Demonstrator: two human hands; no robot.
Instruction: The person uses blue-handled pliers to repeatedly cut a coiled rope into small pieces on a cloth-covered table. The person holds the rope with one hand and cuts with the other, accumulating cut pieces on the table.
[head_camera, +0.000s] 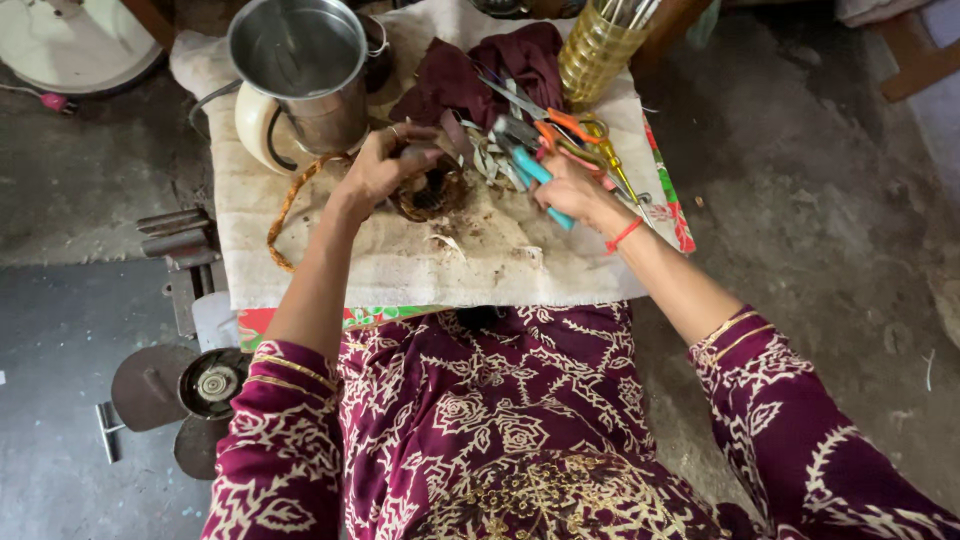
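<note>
Grey concrete floor; centre frame, one low table (300, 260) under a stained cream cloth.

- Left hand (385, 165): fingers curled down over one small dark woven basket (432, 195), apparently steadying it at centre.
- Right hand (565, 190): closed round one teal-handled pliers (535, 172), jaws angled towards the basket.
- One orange-handled scissors (575, 128), just above the right hand.
- One steel jug (305, 70), upper left.
- One amber ribbed glass (595, 45) holding tools, upper centre.
- One maroon cloth (480, 70) bunched behind.
</note>
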